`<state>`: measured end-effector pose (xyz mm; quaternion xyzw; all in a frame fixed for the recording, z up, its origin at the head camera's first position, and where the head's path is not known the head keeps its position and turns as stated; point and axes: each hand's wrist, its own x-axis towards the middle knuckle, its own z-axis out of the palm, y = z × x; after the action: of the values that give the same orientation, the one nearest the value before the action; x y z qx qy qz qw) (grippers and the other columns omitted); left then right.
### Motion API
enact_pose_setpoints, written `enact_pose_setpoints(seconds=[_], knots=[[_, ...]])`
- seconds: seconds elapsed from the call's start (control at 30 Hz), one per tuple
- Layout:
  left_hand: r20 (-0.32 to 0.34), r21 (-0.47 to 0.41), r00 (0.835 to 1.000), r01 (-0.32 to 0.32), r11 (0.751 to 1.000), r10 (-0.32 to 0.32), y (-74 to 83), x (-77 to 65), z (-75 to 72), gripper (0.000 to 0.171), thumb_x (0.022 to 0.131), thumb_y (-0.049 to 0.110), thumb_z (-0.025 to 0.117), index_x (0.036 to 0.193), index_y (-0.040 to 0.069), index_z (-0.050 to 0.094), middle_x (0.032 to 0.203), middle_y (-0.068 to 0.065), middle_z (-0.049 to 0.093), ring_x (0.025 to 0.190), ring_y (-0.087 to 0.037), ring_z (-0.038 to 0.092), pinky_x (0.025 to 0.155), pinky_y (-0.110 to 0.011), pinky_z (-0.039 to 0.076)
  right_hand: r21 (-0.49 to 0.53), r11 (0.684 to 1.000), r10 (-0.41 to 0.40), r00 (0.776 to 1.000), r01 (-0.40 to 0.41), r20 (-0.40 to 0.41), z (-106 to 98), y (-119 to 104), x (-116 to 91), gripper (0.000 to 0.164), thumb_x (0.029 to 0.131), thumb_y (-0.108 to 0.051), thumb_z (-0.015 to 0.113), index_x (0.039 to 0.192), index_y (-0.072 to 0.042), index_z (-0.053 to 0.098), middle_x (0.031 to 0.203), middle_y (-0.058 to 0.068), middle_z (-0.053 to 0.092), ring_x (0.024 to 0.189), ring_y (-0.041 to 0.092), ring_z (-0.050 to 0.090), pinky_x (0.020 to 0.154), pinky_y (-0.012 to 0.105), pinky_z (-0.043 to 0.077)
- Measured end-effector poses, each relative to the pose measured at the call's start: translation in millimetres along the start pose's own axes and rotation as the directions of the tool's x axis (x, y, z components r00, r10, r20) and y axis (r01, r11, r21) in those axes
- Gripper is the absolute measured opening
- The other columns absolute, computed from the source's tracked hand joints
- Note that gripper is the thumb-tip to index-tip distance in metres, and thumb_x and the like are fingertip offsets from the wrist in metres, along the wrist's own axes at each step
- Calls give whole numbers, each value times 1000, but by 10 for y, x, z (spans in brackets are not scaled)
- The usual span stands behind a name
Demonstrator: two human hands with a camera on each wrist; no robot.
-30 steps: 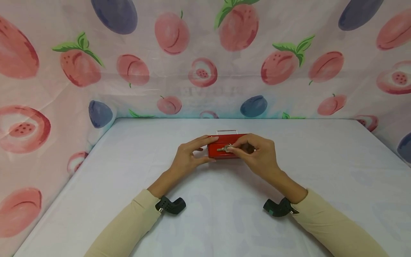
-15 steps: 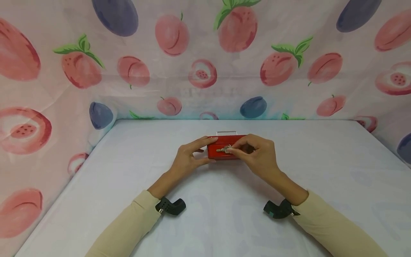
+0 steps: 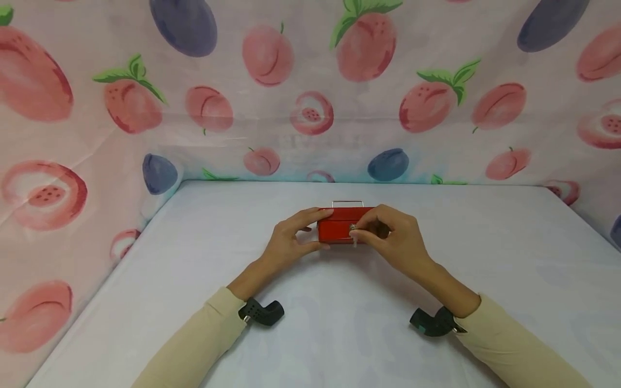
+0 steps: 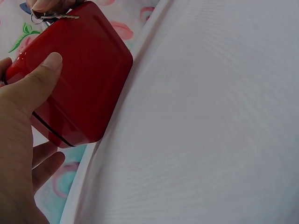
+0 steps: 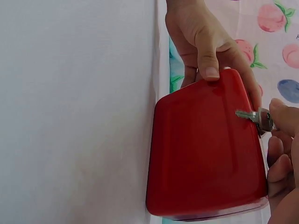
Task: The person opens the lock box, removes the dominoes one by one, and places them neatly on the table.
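Note:
A small red metal cash box (image 3: 333, 230) with a wire handle (image 3: 347, 202) on top is near the middle of the table. My left hand (image 3: 286, 237) grips its left end, fingers over the top and thumb on the lower front edge. At the front of the box, my right hand (image 3: 400, 237) pinches a key (image 5: 265, 120) between thumb and forefinger. The fingers hide whether that key sits in the lock. A second key (image 4: 67, 17) dangles beside it, joined by a ring (image 4: 36, 19). The box's right end is behind my right hand.
White cloth (image 3: 339, 323) covers the table, with a fruit-printed curtain (image 3: 349, 108) behind it and on the left. A black wrist camera (image 3: 262, 312) juts from the left cuff, another black camera (image 3: 436, 321) from the right.
The loose key has swung from pointing left to hanging down as my right fingers turned. My left hand keeps its grip on the box. The view shifted slightly.

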<state>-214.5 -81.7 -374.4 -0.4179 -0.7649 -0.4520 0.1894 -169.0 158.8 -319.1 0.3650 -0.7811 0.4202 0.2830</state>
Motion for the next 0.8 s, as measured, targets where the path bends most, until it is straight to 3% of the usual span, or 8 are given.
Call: enact_pose_setpoints(seconds=[0.17, 0.4, 0.5, 0.63, 0.8], knots=[[2, -12, 1000, -8, 1000, 8, -5, -16, 2, 69, 72, 15, 84, 135, 19, 56, 134, -3, 54, 120, -17, 50, 80, -40, 53, 22, 1000, -11, 997, 9, 71, -54, 125, -41, 26, 70, -4, 84, 90, -14, 69, 81, -9, 63, 61, 4, 51, 52, 18, 44], [8, -27, 1000, -1, 1000, 1, 0, -17, -15, 69, 74, 17, 83, 136, 20, 55, 135, -2, 53, 121, -17, 49, 80, -44, 53, 23, 1000, -16, 994, 13, 105, -179, -194, 62, 24, 70, 12, 78, 87, -1, 67, 77, 5, 64, 58, 13, 51, 51, 22, 46], [7, -35, 1000, -1, 999, 1, 1, -16, -15, 65, 76, 20, 81, 136, 19, 56, 135, -2, 53, 121, -18, 49, 80, -43, 53, -5, 1000, -20, 995, 20, 96, -213, -200, 64, 23, 70, 13, 77, 88, 0, 68, 78, 7, 65, 60, 13, 51, 52, 21, 46], [-1, -73, 1000, 4, 997, -4, 17, -8, -12, 51, 83, 13, 75, 132, 12, 58, 134, -6, 54, 121, -20, 50, 81, -41, 52, -53, 999, -6, 999, 8, 52, -270, -62, 41, 23, 71, 10, 78, 89, -2, 70, 80, 5, 67, 65, 10, 53, 53, 19, 46], [-16, -93, 1000, -3, 996, 1, 30, 10, 12, 45, 83, -7, 67, 127, 0, 59, 130, -15, 56, 118, -26, 52, 79, -43, 52, -79, 992, 97, 995, -95, 31, -350, 229, -36, 25, 75, 0, 80, 95, -10, 70, 88, -4, 66, 73, 6, 54, 56, 18, 47]])
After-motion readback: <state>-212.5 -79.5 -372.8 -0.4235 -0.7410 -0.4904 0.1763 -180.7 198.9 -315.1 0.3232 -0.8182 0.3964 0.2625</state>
